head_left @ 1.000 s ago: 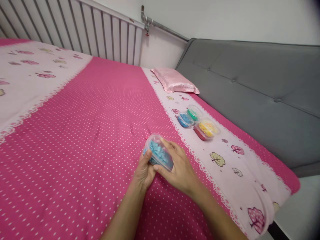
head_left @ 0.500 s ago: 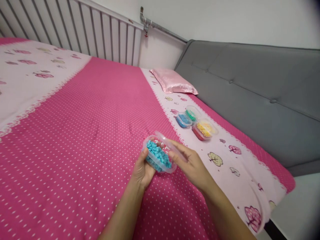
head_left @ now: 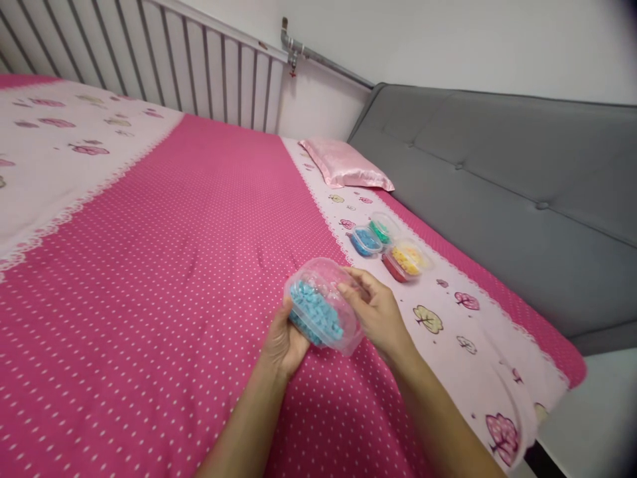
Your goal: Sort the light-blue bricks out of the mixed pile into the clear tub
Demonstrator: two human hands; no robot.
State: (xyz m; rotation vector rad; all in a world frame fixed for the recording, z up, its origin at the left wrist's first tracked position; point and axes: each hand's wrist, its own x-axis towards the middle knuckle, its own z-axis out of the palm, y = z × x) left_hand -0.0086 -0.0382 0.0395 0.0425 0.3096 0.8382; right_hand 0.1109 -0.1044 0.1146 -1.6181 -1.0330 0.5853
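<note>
A small clear plastic tub (head_left: 318, 317) filled with light-blue pieces is held just above the pink dotted bedspread (head_left: 164, 252). My left hand (head_left: 284, 342) grips the tub from below and the near side, fingers curled round it. My right hand (head_left: 378, 315) pinches the tub's clear lid (head_left: 331, 282), which is tilted up over the far rim. The blue pieces show through the open near part.
Several more small tubs lie further right on the white border: dark blue (head_left: 365, 241), green (head_left: 384, 228), and yellow with red (head_left: 405, 259). A pink pillow (head_left: 343, 164) lies beyond them. A grey padded headboard (head_left: 497, 179) runs along the right; slatted panels (head_left: 164, 60) stand at the back.
The lid was shut on the tub a second ago. My right hand has since lifted it off the far edge and now holds it tilted over the tub.
</note>
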